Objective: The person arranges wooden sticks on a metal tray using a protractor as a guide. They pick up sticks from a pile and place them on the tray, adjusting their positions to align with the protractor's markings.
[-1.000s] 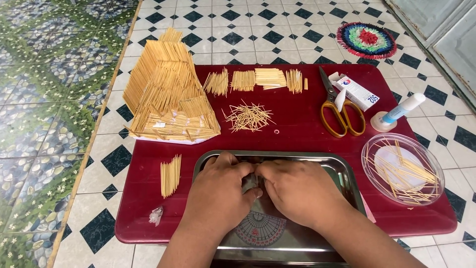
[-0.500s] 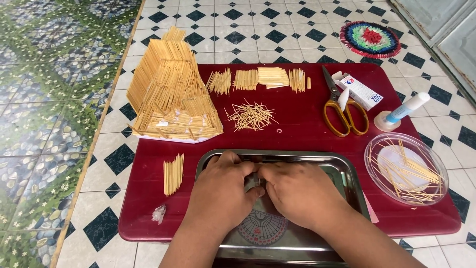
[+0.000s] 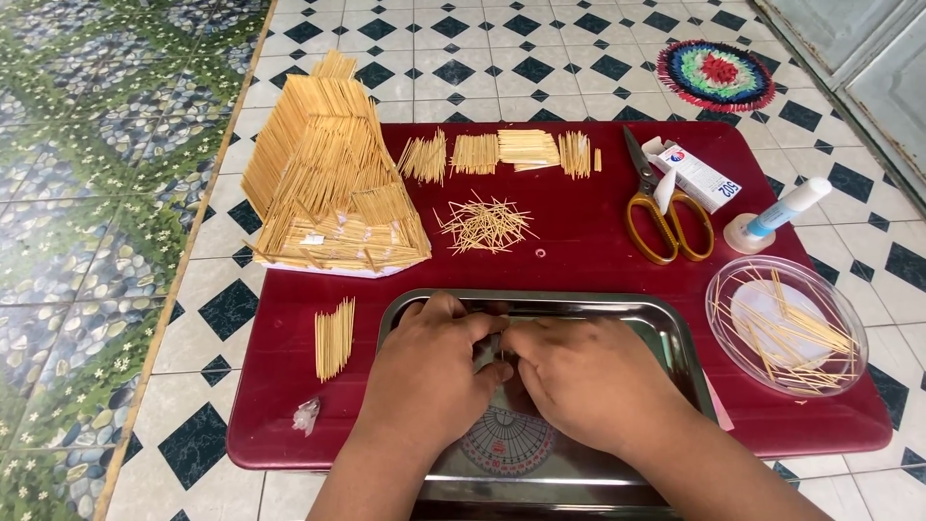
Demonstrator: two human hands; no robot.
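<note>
**A:** So where's this build at? Both hands are down inside the steel tray (image 3: pixel 675 333), left hand (image 3: pixel 424 381) and right hand (image 3: pixel 588 386) pushed right up against each other, fingertips meeting in the middle.

**B:** Yeah, they're pinching something small and greyish between them, but I honestly can't tell what it is, the fingers hide most of it. A protractor (image 3: pixel 506 444) lies flat in the tray just under the wrists.

**A:** The toothpick house (image 3: pixel 328 188) sits at the far left of the red board (image 3: pixel 579 251), untouched right now. There are neat toothpick bundles (image 3: pixel 502 152) along the back, a loose toothpick pile (image 3: pixel 485 225) in the middle, and one small bundle (image 3: pixel 334 336) just left of the tray.

**B:** My guess is it's the fiddly piece-prep stage, shaping one little part before it goes on the house. Next move probably needs a steady grip and more sticks or glue; the glue tube (image 3: pixel 783 210) and the scissors (image 3: pixel 666 207) are off to the right, near the clear dish of sticks (image 3: pixel 786 323).
</note>
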